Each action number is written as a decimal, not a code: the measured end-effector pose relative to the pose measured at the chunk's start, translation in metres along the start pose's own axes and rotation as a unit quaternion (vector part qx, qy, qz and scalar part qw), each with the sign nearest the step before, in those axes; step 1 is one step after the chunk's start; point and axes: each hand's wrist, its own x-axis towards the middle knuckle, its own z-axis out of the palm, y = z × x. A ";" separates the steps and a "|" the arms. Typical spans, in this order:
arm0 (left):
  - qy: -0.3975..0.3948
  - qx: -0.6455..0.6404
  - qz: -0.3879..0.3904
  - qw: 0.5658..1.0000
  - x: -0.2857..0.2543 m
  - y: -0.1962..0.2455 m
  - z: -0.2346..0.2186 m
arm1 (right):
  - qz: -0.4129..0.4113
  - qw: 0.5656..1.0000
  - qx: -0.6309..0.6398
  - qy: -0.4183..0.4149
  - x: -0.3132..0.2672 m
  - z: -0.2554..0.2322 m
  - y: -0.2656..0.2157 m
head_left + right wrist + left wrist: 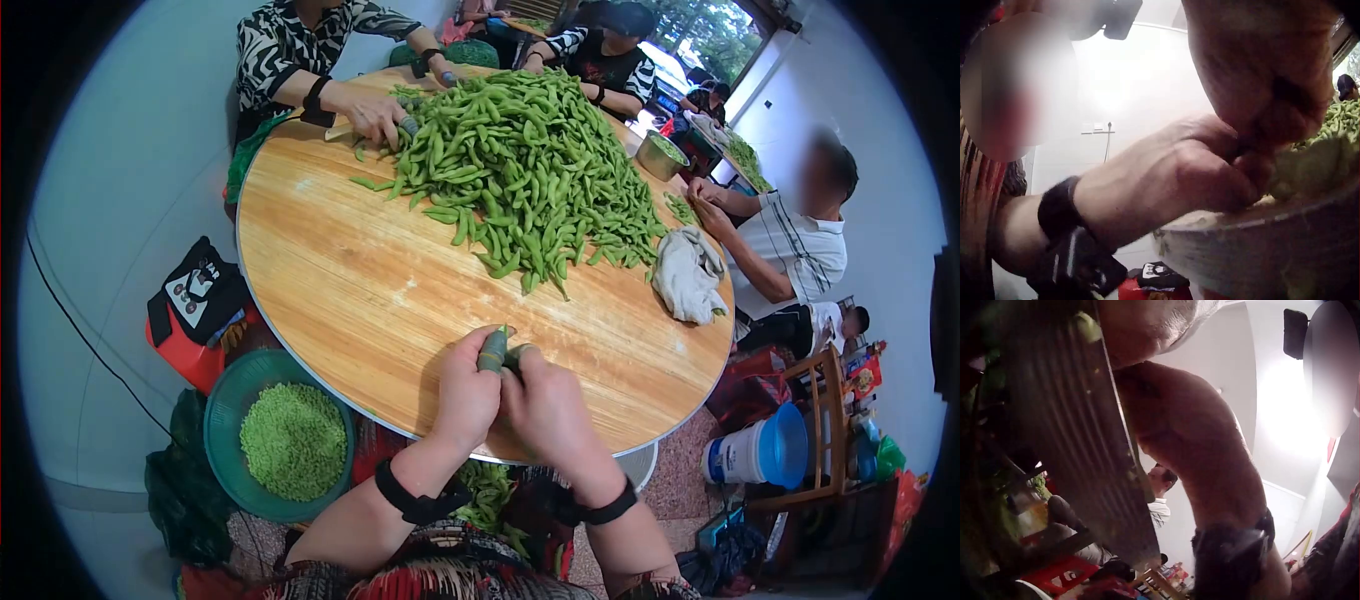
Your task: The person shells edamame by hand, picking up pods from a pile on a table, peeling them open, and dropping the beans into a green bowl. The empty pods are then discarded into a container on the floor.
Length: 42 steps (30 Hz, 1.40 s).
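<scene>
At six o'clock on the desk [330,270], left hand [468,395] pinched a green pod [505,329]; right hand [552,408] adjoined it, fingers curled, grasp impossible to tell. Pod heap [530,160] lay toward twelve, pale cloth [688,278] at three.

Head cam's easily the best of the three: daylight comes in through the opening [705,40] at top right, and the table [330,260] is evenly lit and pretty sharp. It's full fisheye though, with the table edge bowing and the corners gone black. Wrist cams are rougher. Left one's badly backlit, white glare on the wall [1285,394], the arm [1210,444] half sunk in shadow. Right one blows out the wall too, foreground soft and murky. Blurry oval in both.
</scene>
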 end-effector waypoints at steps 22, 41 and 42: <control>-0.016 0.167 0.148 0.975 -0.016 0.023 -0.032 | 0.219 0.863 0.450 -0.073 0.025 -0.026 0.047; 0.243 0.406 0.175 0.864 -0.043 0.053 -0.241 | -0.087 0.987 -0.127 -0.033 0.183 -0.004 0.097; 0.255 0.239 0.197 0.916 -0.042 0.060 -0.223 | -0.085 0.987 -0.130 -0.034 0.177 -0.005 0.096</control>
